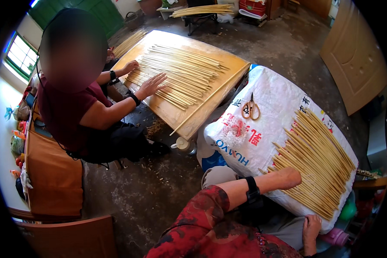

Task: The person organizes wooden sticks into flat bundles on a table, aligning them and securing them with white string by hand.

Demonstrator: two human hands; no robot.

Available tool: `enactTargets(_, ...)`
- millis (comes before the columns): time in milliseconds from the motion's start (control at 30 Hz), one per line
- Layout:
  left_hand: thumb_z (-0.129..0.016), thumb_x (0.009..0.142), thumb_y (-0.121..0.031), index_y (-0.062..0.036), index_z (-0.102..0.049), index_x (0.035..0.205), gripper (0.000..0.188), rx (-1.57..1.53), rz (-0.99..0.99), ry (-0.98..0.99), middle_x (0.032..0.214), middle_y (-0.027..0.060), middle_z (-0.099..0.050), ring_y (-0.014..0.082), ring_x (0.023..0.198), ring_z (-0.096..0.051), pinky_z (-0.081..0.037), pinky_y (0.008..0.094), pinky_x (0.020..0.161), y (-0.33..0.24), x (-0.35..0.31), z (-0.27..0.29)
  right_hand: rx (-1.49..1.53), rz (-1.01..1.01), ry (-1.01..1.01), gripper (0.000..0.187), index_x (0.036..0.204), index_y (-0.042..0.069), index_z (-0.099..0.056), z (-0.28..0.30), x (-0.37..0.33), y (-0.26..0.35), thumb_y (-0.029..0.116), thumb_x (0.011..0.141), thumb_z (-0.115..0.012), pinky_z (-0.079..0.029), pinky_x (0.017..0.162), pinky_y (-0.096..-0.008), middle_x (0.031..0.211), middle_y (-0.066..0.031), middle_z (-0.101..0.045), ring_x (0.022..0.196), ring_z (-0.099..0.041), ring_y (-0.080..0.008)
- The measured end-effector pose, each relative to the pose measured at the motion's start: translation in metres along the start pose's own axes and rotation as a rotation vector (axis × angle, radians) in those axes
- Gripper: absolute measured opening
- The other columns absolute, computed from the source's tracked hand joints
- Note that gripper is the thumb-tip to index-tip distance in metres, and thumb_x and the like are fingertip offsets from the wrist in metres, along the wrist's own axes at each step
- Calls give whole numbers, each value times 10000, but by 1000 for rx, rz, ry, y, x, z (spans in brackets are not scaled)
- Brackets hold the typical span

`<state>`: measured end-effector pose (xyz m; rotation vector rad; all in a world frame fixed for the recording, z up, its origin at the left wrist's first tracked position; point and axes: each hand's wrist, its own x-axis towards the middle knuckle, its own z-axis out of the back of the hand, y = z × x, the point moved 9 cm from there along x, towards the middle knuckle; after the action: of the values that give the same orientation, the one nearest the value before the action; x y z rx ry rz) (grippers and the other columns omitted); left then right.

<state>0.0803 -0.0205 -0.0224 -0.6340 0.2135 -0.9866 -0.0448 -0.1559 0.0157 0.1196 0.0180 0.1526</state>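
On the white printed sheet (262, 99) covering the near table lies a row of thin tan sticks (318, 159), side by side. My left hand (288, 178) is over the left part of this row, knuckles upward; its fingers are hidden beneath it. A loop of thin pale thread (307, 185) lies on the sticks beside it. Lower right, by the table's near edge, my right hand (312, 225) has its fingers curled in; what they hold, if anything, is hidden. Scissors (250, 109) with orange-brown handles and a tangle of pale thread (235, 130) rest farther up the sheet.
Across from me, a seated person (77, 103) spreads both hands over another row of sticks (180, 73) on a wooden board (159, 38). One longer stick (210, 99) lies along its edge. A lidded jug (183, 145) stands on the floor between the tables.
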Motion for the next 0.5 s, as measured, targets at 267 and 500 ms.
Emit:
enactTargets(267,-510,682,-88,-18,-599,664,115,33,0,-9,662,165,-576,328,650,-591,-475,401,569,-1,-1,2,-1,6,-4,67,721,44,-539,-7,-5,-9,38,664,-574,-363,700,-378,724,-119,-519,748,-490,-294)
enactTargets(500,-509,685,-87,-11,-596,665,117,-9,-12,-64,667,163,-578,330,655,-590,-473,397,567,0,0,1,13,4,-6,61,717,43,-535,-4,-3,-7,33,666,-566,-363,707,-382,721,-115,-515,751,-489,-295)
